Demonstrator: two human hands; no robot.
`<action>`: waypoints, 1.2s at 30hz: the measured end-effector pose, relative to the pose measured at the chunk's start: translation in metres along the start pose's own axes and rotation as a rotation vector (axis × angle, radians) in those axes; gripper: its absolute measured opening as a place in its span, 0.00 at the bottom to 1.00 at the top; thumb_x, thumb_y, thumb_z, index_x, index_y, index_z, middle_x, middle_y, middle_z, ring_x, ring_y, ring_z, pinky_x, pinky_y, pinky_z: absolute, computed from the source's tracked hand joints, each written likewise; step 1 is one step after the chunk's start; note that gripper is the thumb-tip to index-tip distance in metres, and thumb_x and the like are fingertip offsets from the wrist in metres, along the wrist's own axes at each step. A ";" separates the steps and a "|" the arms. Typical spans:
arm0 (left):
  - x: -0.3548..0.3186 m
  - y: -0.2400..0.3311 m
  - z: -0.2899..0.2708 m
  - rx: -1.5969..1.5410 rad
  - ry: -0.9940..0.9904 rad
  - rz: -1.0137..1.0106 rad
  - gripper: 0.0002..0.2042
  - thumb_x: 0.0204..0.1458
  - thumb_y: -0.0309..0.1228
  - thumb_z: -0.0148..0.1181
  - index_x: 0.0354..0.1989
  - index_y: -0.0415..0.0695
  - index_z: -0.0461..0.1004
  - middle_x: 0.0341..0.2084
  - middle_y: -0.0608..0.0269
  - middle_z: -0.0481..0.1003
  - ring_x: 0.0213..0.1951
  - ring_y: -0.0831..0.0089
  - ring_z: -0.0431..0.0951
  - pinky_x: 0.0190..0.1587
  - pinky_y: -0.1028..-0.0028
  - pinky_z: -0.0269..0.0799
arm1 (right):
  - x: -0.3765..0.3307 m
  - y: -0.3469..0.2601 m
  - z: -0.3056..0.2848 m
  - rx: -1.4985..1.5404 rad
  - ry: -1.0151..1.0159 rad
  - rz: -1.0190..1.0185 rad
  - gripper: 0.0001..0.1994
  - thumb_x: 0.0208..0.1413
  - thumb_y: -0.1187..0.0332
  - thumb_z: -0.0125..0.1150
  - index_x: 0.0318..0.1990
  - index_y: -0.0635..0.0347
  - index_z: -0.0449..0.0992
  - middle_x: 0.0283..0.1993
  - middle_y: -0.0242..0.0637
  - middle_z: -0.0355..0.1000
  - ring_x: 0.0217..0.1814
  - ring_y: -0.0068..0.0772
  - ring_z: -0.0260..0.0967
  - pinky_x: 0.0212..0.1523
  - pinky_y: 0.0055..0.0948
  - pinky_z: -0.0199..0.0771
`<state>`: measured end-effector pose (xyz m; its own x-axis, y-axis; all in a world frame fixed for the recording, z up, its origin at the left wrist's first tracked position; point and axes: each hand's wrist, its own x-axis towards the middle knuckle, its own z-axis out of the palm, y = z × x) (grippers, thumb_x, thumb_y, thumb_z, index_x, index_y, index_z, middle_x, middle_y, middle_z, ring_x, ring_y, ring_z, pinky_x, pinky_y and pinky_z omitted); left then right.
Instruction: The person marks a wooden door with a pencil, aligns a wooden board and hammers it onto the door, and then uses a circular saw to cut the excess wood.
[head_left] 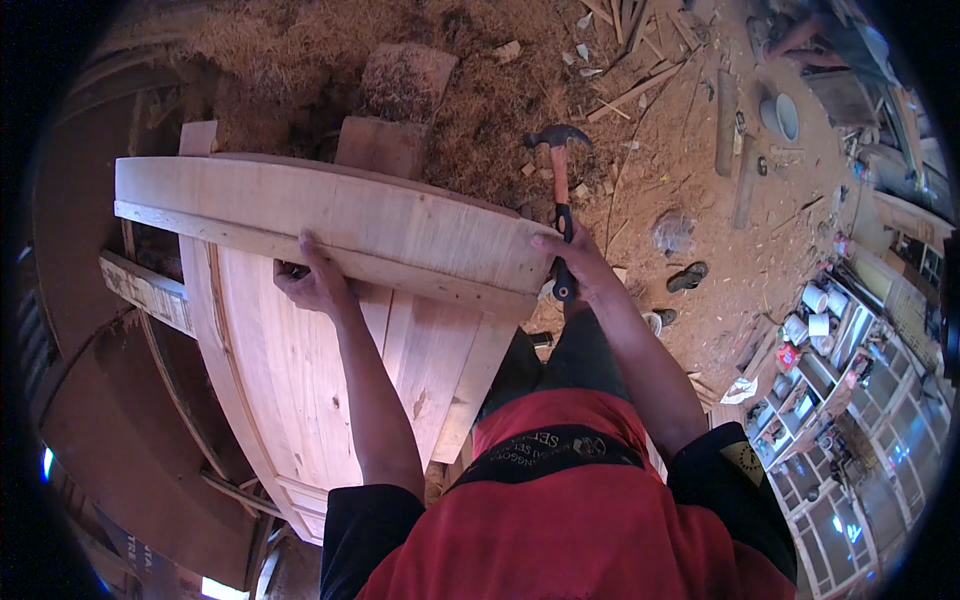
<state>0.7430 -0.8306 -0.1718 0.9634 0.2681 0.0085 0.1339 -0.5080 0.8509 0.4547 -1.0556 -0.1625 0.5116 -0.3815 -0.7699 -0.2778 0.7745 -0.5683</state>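
Observation:
A long pale wooden piece with a curved far edge (330, 205) lies across a panelled wooden door (310, 370). A narrow strip runs along its near side. My left hand (318, 282) is closed on that near edge, thumb on top and the other fingers curled below, partly hidden. At the right end of the curved piece, my right hand (582, 265) is closed around the black grip of a claw hammer (560, 175). The hammer's dark head points away from me, and my right thumb rests against the end of the wood.
Wooden blocks (382, 146) and heaped shavings (290, 45) lie beyond the door. A plank (725, 122), a white bucket (780, 118) and a dark shoe (687, 277) are on the floor to the right. Cluttered shelves (805, 400) stand at far right. Another person's arm (795, 40) shows at upper right.

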 end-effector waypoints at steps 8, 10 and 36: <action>0.002 -0.006 0.001 -0.036 -0.005 0.056 0.32 0.50 0.42 0.73 0.54 0.30 0.69 0.45 0.47 0.76 0.45 0.61 0.78 0.48 0.64 0.77 | 0.002 0.004 -0.002 0.090 -0.024 -0.007 0.24 0.48 0.68 0.77 0.48 0.51 0.68 0.38 0.24 0.68 0.40 0.20 0.69 0.40 0.22 0.68; 0.002 -0.005 0.000 -0.005 0.003 0.064 0.32 0.50 0.42 0.73 0.54 0.30 0.69 0.46 0.47 0.76 0.45 0.60 0.78 0.48 0.64 0.76 | 0.000 0.000 -0.001 0.065 -0.018 0.003 0.24 0.48 0.68 0.77 0.48 0.51 0.68 0.38 0.24 0.68 0.40 0.20 0.70 0.40 0.22 0.69; 0.001 0.001 -0.002 0.142 0.075 0.154 0.36 0.50 0.46 0.72 0.57 0.27 0.68 0.54 0.39 0.70 0.54 0.51 0.73 0.53 0.58 0.73 | 0.004 0.008 -0.003 -0.014 0.010 -0.059 0.20 0.49 0.65 0.75 0.44 0.51 0.68 0.35 0.22 0.68 0.35 0.19 0.67 0.33 0.24 0.67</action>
<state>0.7433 -0.8295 -0.1700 0.9558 0.2358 0.1758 0.0232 -0.6564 0.7541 0.4515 -1.0521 -0.1712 0.5192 -0.4312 -0.7379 -0.2586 0.7436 -0.6165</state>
